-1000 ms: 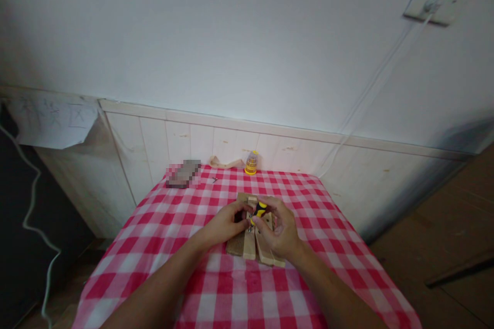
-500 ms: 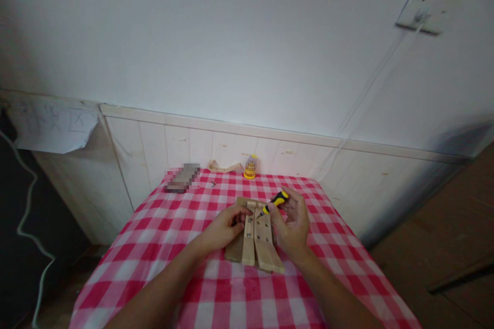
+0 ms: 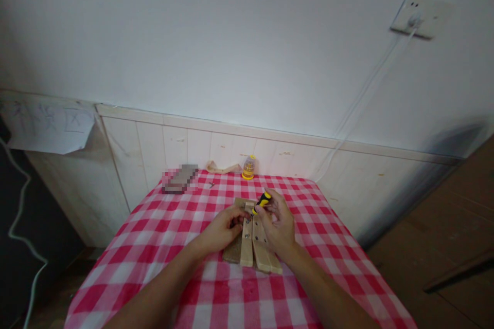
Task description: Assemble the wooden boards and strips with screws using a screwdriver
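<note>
My right hand (image 3: 281,226) is wrapped round a yellow and black screwdriver (image 3: 262,201), tilted with its tip down at the left wooden strip (image 3: 247,254). Two screws show on that strip, the upper one close to my fingertips and the screwdriver's tip. My left hand (image 3: 226,229) has its fingers curled against the strip's left side, near the upper screw; whether they also pinch a screw I cannot tell. Beside it lies a second, angled wooden piece (image 3: 268,259) with dark holes, partly covered by my right hand. Under both is a brown board (image 3: 232,253).
A red and white checked cloth (image 3: 216,298) covers the table. Toward the wall stand a yellow-capped clear container (image 3: 248,168), a pale curved strip (image 3: 222,168), a small metal item (image 3: 212,184) and a blurred-out flat object (image 3: 180,180). A socket (image 3: 420,16) with a cable is on the wall.
My right hand has moved left with the screwdriver, whose tip went from the angled piece to the left strip's upper screw. My left hand has stayed at the strip.
</note>
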Motion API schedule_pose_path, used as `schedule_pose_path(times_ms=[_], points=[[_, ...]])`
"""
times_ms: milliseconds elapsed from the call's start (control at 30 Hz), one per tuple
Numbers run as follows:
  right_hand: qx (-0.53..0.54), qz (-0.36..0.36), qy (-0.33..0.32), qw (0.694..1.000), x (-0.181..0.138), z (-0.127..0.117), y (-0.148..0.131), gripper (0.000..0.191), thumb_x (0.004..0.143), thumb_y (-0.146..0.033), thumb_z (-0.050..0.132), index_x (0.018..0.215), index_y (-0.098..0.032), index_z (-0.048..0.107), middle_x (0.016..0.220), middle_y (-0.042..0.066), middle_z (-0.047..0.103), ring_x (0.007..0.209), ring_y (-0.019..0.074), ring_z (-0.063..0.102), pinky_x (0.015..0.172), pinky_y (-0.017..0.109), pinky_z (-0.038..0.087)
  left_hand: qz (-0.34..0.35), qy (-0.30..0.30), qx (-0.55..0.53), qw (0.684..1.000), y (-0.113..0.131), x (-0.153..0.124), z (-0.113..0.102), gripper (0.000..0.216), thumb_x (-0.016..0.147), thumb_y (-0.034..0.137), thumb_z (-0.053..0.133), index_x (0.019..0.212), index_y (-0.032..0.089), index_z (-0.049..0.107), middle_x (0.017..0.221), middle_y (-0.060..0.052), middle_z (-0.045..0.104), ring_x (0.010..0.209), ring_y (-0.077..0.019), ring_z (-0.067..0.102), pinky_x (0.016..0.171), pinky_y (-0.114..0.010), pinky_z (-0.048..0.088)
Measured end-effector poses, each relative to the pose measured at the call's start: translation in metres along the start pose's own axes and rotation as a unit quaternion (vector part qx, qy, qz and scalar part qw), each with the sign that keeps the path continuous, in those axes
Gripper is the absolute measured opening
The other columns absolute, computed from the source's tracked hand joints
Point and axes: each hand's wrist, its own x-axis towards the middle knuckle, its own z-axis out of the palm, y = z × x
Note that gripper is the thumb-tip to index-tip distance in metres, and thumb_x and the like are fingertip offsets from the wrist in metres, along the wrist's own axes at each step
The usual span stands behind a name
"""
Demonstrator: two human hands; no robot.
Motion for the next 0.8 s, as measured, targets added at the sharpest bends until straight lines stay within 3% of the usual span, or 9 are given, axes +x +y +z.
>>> schedule_pose_path(times_ms=[367, 800], points=[[0.066, 0.016, -0.062, 0.996, 0.0038, 0.0017, -0.0026, 0.046, 0.092, -0.024, 0.062, 0.138, -0.029, 0.057, 0.106, 0.005, 0.076, 0.092, 0.0215, 0.076, 0.082, 0.035, 0.064, 0.015, -0.006, -0.017, 1.000, -0.0026, 0.0000, 0.0006, 0.038, 0.074, 0.002, 0.050, 0.102, 0.017, 0.069, 0.099, -0.005, 0.061, 0.087, -0.0178, 0.058, 0.079, -0.030, 0.046], [0.068, 0.024, -0.063, 0.995, 0.0060, 0.0056, -0.0027, 0.043, 0.088, -0.024, 0.068, 0.131, -0.027, 0.061, 0.105, 0.006, 0.075, 0.087, 0.0201, 0.075, 0.078, 0.033, 0.064, 0.013, -0.010, 0.009, 1.000, 0.0052, 0.0007, 0.0007, 0.036, 0.071, 0.001, 0.050, 0.097, 0.017, 0.069, 0.097, -0.004, 0.064, 0.088, -0.0181, 0.059, 0.079, -0.029, 0.046]])
